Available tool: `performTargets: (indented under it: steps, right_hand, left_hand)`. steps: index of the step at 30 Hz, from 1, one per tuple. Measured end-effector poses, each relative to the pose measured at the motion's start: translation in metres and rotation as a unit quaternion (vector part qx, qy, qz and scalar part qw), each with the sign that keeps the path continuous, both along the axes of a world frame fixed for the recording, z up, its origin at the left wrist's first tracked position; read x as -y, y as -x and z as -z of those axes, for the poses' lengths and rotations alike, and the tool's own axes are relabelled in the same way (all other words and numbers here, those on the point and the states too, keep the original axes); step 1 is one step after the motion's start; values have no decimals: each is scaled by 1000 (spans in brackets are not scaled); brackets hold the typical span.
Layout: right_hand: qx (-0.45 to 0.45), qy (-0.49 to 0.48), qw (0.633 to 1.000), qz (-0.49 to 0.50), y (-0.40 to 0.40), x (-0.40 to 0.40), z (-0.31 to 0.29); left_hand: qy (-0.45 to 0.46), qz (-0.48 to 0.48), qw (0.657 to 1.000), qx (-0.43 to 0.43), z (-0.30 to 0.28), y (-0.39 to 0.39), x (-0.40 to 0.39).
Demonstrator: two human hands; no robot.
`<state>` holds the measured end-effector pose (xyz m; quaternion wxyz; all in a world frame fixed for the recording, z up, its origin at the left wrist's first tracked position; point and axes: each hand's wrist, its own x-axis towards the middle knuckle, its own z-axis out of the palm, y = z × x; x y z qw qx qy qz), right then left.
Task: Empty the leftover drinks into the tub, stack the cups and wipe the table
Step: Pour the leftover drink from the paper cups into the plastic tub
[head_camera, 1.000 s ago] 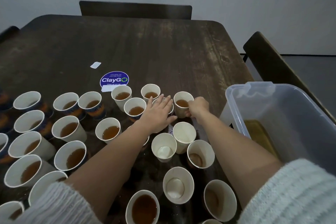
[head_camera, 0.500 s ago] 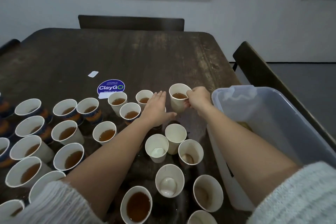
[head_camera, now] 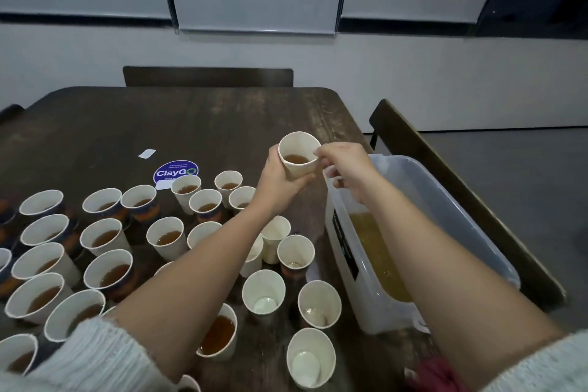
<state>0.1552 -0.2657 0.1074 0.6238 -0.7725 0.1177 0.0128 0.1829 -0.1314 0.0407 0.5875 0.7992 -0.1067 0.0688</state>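
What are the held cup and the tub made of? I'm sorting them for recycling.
Cup: probably paper, matte off-white with a rolled rim. Tub: looks like plastic, translucent and slightly glossy, the yellowish liquid showing through its wall.

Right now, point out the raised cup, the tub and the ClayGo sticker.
raised cup point(head_camera: 300, 149), head view, inner wall above the brown drink.
tub point(head_camera: 451, 197), head view, bare far inner wall, above the yellow liquid.
ClayGo sticker point(head_camera: 175, 171), head view, middle of the blue round face.
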Motion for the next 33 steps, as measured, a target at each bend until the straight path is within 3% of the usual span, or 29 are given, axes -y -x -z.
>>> performTargets:
  steps: [6, 13, 21, 26, 28, 30, 31, 33]
  right_hand:
    - [-68, -108, 991, -47, 40, 46, 16]
    - [-74, -202, 975, -64, 69, 92, 29]
    - [-89, -166, 982, -22, 82, 123, 39]
    - [-105, -146, 984, 10, 79, 135, 49]
    - [-110, -125, 986, 21, 75, 140, 55]
    - [-107, -83, 990, 26, 71, 142, 62]
    - [-100, -58, 993, 29, 70, 142, 65]
    - [-81, -13, 996, 37, 67, 143, 71]
  left_hand:
    - [10, 48, 998, 27, -9, 32, 37]
    - [23, 112, 993, 10, -5, 56, 85]
    - [33, 166, 986, -2, 10, 63, 123]
    - [-75, 167, 983, 0, 14, 58, 125]
    - [-210, 131, 969, 8, 21, 50, 118]
    - [-383, 70, 921, 2, 33, 42, 107]
    - [-413, 55, 909, -18, 39, 39, 103]
    - [-396, 53, 915, -48, 49, 38, 98]
